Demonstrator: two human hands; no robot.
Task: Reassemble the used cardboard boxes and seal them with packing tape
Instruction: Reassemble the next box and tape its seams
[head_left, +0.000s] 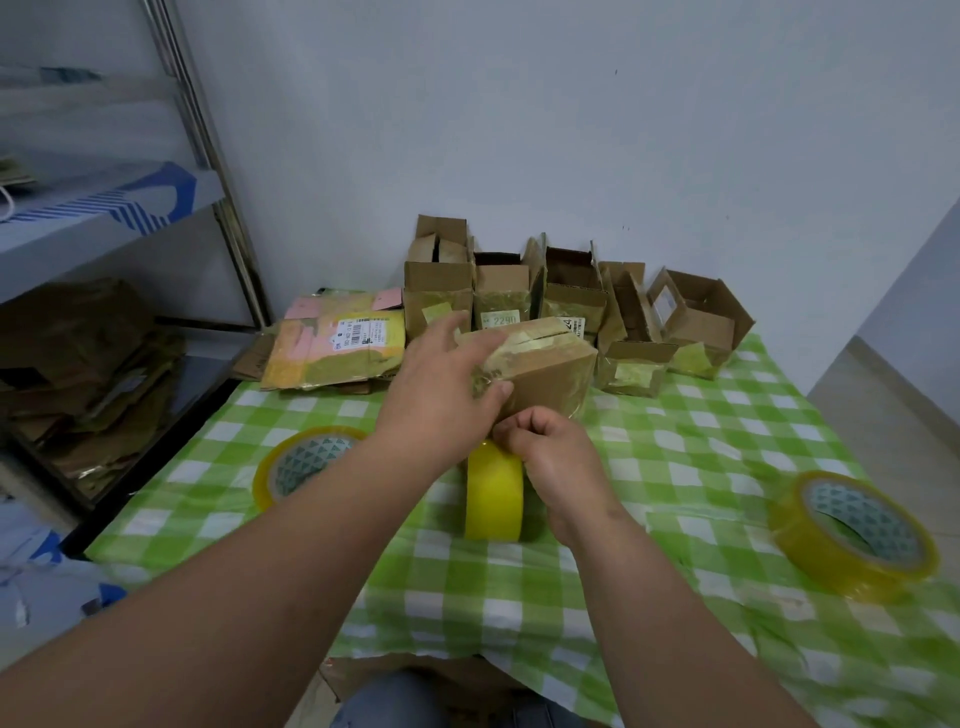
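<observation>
Legible markings, one entry:

- "2290", printed in dark digits on a pale yellowish label (500, 320) stuck to the front of a small open brown cardboard box (501, 296) in the back row.

Illegible markings:

- White shipping label with barcode (357, 333) on the flattened pink-and-yellow taped carton (332, 353): print too small to read.
- Label on the neighbouring open brown box (574, 299): partly hidden, digits not certain.
</observation>
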